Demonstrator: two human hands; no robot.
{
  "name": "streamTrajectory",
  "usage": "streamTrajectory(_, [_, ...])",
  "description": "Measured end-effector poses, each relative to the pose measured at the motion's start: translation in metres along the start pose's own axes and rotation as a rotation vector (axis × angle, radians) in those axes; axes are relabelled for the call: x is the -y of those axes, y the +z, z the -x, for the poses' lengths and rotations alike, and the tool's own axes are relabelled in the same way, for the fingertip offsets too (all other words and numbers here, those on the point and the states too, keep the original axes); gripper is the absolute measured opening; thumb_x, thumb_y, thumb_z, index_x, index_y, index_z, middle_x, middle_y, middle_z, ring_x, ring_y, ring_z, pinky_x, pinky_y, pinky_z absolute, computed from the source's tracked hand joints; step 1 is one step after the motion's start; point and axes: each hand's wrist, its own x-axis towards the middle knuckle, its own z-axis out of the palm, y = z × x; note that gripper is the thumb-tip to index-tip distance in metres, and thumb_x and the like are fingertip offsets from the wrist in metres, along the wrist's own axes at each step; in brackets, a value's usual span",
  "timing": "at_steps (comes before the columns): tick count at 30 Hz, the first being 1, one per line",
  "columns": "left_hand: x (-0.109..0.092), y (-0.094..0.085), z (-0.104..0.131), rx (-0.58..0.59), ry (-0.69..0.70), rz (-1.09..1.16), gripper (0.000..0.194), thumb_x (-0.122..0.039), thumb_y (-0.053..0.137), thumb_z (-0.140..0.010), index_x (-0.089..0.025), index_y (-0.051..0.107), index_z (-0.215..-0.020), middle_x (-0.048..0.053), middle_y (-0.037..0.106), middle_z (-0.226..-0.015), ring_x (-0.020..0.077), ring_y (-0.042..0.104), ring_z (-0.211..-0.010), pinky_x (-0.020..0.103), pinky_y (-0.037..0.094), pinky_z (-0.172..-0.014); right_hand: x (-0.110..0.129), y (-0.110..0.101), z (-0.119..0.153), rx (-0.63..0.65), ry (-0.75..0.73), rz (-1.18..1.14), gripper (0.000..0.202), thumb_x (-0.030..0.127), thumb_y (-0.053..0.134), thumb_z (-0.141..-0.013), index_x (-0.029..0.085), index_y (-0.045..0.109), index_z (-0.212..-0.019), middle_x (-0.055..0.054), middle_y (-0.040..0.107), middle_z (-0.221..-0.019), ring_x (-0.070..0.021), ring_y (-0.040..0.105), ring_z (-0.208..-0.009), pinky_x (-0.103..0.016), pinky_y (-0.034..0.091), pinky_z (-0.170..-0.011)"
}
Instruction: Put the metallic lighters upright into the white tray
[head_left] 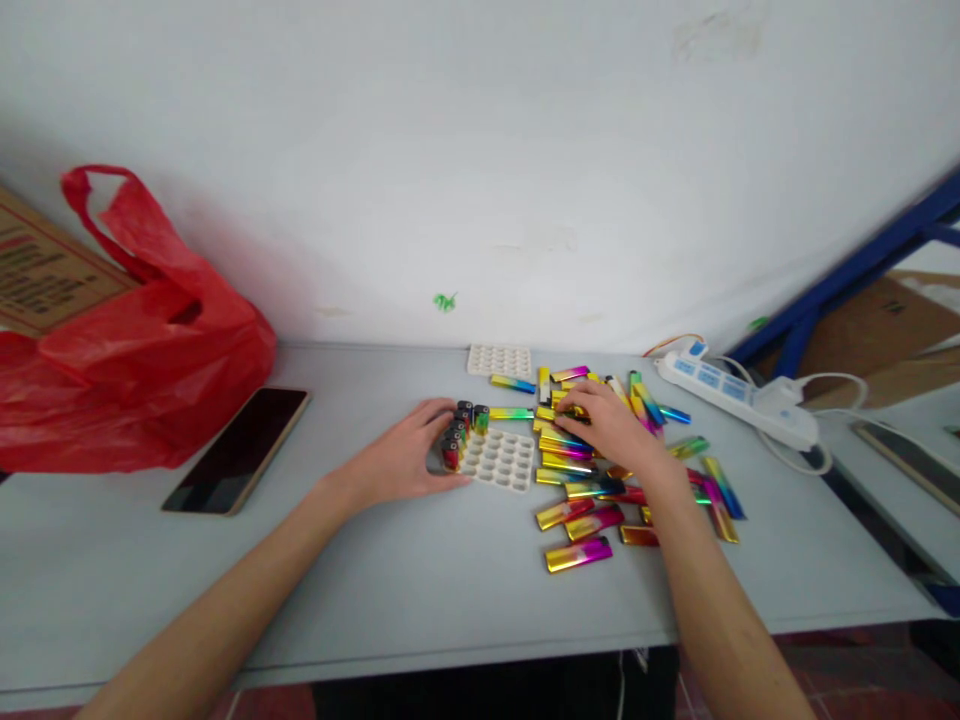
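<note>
A white tray with rows of round holes (504, 462) lies on the table, and several shiny lighters (451, 450) stand upright in its left end. My left hand (409, 450) curls round that end, thumb at the near corner and fingers by the far side of the standing lighters. To the right, many gold and rainbow-coloured lighters (577, 555) lie in a loose heap. My right hand (604, 420) is over the heap with its fingertips bent down on a lighter (550, 413), which the fingers partly hide.
Behind the heap lies a second white holed tray (499, 360) near the wall. A phone (238, 450) and a red plastic bag (150, 370) are at the left, beside a cardboard box (52, 265). A white power strip (739, 395) with cables stands at the right.
</note>
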Motion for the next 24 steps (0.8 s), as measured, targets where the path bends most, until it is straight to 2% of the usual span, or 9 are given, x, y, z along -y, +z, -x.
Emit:
streamTrajectory(3, [0.000,0.000,0.001,0.004,-0.014,0.015,0.071,-0.057,0.091,-0.083,-0.017,0.068,-0.136,0.020,0.066,-0.150,0.0407,0.063,-0.144,0.054,0.053,-0.126,0.005,0.004,-0.002,0.011,0.001,0.018,0.008,0.023,0.077,-0.100,0.020,0.081,-0.107,-0.013,0.074,-0.119,-0.0311,0.070,-0.119,-0.049,0.054,-0.110])
streamTrajectory(8, [0.001,0.000,0.001,0.019,-0.021,0.001,0.073,-0.062,0.088,-0.085,-0.020,0.066,-0.140,0.019,0.063,-0.155,0.0408,0.062,-0.145,0.057,0.052,-0.128,0.006,0.007,-0.001,0.010,0.000,0.044,0.012,0.026,0.082,-0.097,0.022,0.081,-0.108,-0.014,0.072,-0.129,-0.0337,0.067,-0.126,-0.053,0.053,-0.113])
streamTrajectory(10, [0.001,0.000,0.000,0.015,-0.015,0.005,0.071,-0.062,0.088,-0.084,-0.022,0.068,-0.139,0.019,0.063,-0.154,0.0425,0.062,-0.144,0.059,0.053,-0.127,0.008,0.007,-0.001,0.008,0.000,0.046,0.009,0.025,0.077,-0.100,0.021,0.080,-0.107,-0.015,0.072,-0.129,-0.0338,0.066,-0.128,-0.052,0.052,-0.114])
streamTrajectory(12, [0.002,0.000,0.000,0.006,-0.008,0.007,0.070,-0.061,0.088,-0.083,-0.021,0.069,-0.138,0.020,0.065,-0.152,0.0439,0.062,-0.144,0.060,0.054,-0.126,0.013,0.005,-0.003,-0.022,-0.002,0.011,0.014,0.027,0.067,-0.107,0.019,0.078,-0.108,-0.016,0.073,-0.127,-0.0331,0.067,-0.126,-0.050,0.052,-0.112])
streamTrajectory(15, [0.003,0.001,0.000,0.008,0.004,-0.004,0.070,-0.060,0.087,-0.084,-0.018,0.069,-0.138,0.021,0.065,-0.151,0.0436,0.063,-0.144,0.059,0.055,-0.125,0.022,0.000,-0.006,-0.108,0.056,-0.140,0.028,0.029,0.047,-0.115,0.017,0.071,-0.125,-0.013,0.079,-0.111,-0.0293,0.074,-0.107,-0.043,0.055,-0.099])
streamTrajectory(17, [0.003,0.001,0.000,0.009,0.003,-0.008,0.071,-0.061,0.088,-0.084,-0.018,0.068,-0.138,0.021,0.065,-0.151,0.0430,0.064,-0.143,0.057,0.056,-0.124,0.030,-0.003,-0.008,-0.165,0.112,-0.247,0.034,0.034,0.042,-0.117,0.018,0.069,-0.130,-0.010,0.080,-0.098,-0.0268,0.075,-0.091,-0.038,0.055,-0.087])
streamTrajectory(21, [0.003,0.002,0.000,0.000,-0.001,-0.006,0.071,-0.060,0.089,-0.083,-0.021,0.069,-0.139,0.019,0.066,-0.151,0.0422,0.064,-0.143,0.056,0.056,-0.125,0.045,-0.005,-0.011,-0.281,0.152,-0.372,0.034,0.049,0.060,-0.109,0.021,0.077,-0.116,-0.007,0.079,-0.096,-0.0244,0.072,-0.084,-0.033,0.052,-0.078])
streamTrajectory(24, [0.003,0.002,0.000,-0.006,0.003,0.001,0.071,-0.059,0.090,-0.084,-0.018,0.068,-0.138,0.020,0.067,-0.150,0.0421,0.065,-0.142,0.058,0.055,-0.124,0.055,0.000,-0.015,-0.292,0.172,-0.448,0.039,0.058,0.068,-0.102,0.021,0.079,-0.105,0.001,0.063,-0.072,-0.0190,0.058,-0.066,-0.031,0.045,-0.069])
